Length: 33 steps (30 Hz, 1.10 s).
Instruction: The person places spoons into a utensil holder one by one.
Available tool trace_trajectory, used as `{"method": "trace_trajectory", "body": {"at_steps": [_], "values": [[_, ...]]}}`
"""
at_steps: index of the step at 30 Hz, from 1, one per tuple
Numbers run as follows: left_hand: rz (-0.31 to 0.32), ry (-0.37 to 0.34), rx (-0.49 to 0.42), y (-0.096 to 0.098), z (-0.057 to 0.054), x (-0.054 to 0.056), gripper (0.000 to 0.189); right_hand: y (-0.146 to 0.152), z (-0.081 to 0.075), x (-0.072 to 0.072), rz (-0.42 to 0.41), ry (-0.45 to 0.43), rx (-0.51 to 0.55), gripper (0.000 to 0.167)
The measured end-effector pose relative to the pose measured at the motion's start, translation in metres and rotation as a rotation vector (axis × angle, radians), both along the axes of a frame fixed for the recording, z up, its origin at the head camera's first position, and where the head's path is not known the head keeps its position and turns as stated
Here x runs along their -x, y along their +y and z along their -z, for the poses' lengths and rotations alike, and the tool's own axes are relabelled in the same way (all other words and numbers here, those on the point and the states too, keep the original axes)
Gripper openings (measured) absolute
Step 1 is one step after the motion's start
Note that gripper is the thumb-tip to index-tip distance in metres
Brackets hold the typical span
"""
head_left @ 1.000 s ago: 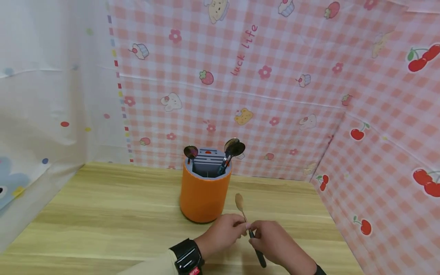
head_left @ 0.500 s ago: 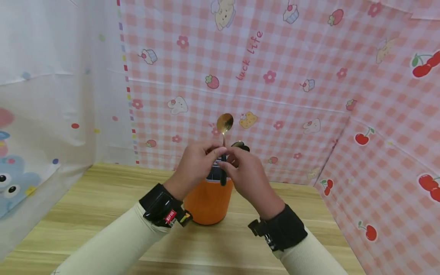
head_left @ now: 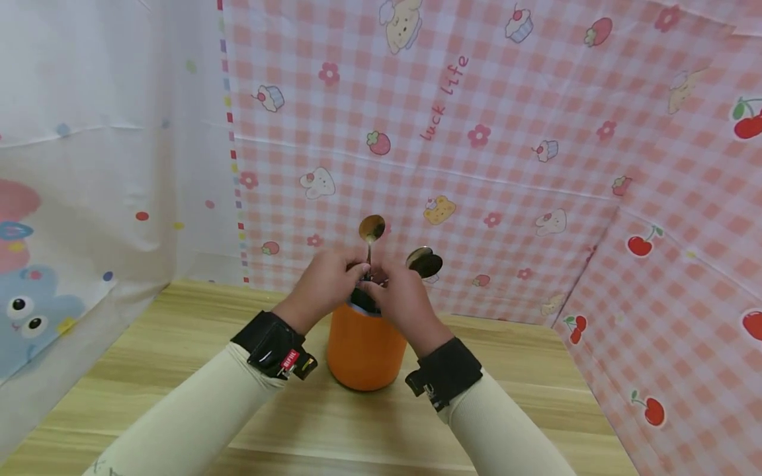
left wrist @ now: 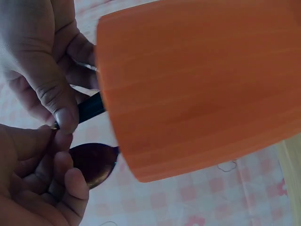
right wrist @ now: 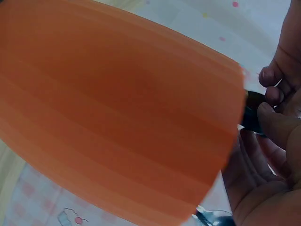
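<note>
A spoon with a gold-toned bowl [head_left: 372, 227] and a dark handle [left wrist: 91, 108] stands nearly upright over the orange cutlery holder [head_left: 366, 350]. My left hand [head_left: 324, 281] pinches it near the neck. My right hand [head_left: 407, 301] grips the handle just below, fingertips close to the left ones. In the left wrist view the handle's lower end passes behind the holder's rim. Two other spoons [head_left: 424, 262] lean out at the holder's right side. One more spoon [left wrist: 96, 162] sticks out at its left, hidden by my left hand in the head view.
The holder stands on a wood-grain table [head_left: 506, 377]. Behind it hangs a pink checked cloth [head_left: 333, 218], which also covers the right side. White printed cloth [head_left: 107, 172] closes off the left. Both wrists wear black straps with small cameras.
Both hands have carried the spoon from low at the holder's right, up and leftward over its opening. In the last half second it has dropped slightly, its handle going down behind the rim.
</note>
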<state>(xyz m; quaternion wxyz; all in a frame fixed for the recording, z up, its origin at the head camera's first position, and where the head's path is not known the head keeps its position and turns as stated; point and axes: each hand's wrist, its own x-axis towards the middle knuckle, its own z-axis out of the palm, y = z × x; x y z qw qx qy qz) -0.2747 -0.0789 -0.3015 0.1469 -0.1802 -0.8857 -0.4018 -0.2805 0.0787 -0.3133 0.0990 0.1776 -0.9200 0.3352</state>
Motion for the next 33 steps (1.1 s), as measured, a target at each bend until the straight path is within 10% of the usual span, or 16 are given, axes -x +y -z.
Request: {"method": "trace_trajectory", "body": {"at_steps": [11, 20, 26, 33], "values": [[-0.093, -0.113, 0.171, 0.002, 0.023, -0.007, 0.022, -0.002, 0.016, -0.003, -0.040, -0.005, -0.199, 0.017], [-0.069, -0.101, 0.044, -0.015, 0.029, -0.009, 0.018, 0.011, 0.011, -0.018, -0.025, 0.028, -0.161, 0.014], [0.008, -0.260, -0.093, -0.063, 0.040, -0.003, 0.050, 0.055, 0.006, -0.042, 0.066, -0.009, -0.154, 0.015], [0.097, -0.394, -0.056, -0.077, 0.088, 0.009, 0.085, 0.089, 0.049, -0.022, 0.119, -0.243, 0.022, 0.071]]}}
